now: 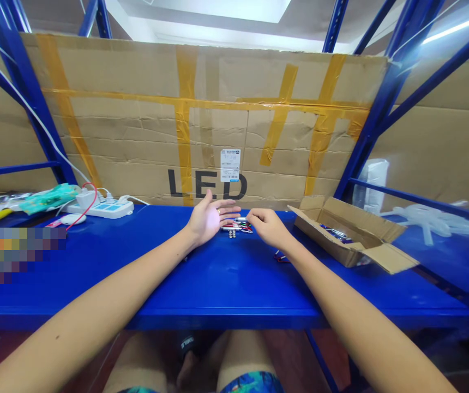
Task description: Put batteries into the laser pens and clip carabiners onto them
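Observation:
Near the back of the blue table, my left hand (209, 220) is open, palm turned up, with its fingers stretched to the right. My right hand (268, 225) is closed in a pinch on a small silver metal part (241, 219), close to the left fingertips. Below and between the hands lie several small metal parts with red, black and green wires (236, 227). A few tiny round metal pieces (232, 234) sit just in front of them.
An open cardboard box (341, 232) with wired parts inside stands at the right. A white power strip (106, 208), cables and a green packet (48, 199) lie at the left. A large cardboard sheet (136, 147) rises behind the table.

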Tool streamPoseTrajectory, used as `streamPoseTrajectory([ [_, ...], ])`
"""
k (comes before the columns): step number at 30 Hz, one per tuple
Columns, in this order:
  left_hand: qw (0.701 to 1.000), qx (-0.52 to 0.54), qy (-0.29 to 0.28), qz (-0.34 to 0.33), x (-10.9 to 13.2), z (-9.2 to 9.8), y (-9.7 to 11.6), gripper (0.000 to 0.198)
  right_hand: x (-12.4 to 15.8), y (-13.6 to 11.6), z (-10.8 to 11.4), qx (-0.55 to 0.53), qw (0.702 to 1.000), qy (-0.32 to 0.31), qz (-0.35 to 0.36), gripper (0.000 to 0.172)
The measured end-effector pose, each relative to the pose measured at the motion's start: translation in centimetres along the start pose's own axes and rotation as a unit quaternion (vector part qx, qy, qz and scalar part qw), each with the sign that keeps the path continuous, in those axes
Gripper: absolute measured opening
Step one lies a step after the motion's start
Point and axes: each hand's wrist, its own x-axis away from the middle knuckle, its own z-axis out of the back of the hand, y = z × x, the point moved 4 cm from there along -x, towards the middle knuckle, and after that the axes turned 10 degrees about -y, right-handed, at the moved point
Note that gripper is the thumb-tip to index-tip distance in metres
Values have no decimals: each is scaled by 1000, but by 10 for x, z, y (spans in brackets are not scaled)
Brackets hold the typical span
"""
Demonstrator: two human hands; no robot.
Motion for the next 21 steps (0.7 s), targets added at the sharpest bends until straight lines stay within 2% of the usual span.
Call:
streamPoseTrajectory([
  [21,1000,-8,-19,-8,-2,0,-2,73,0,1,-3,1,1000,-16,6,28],
])
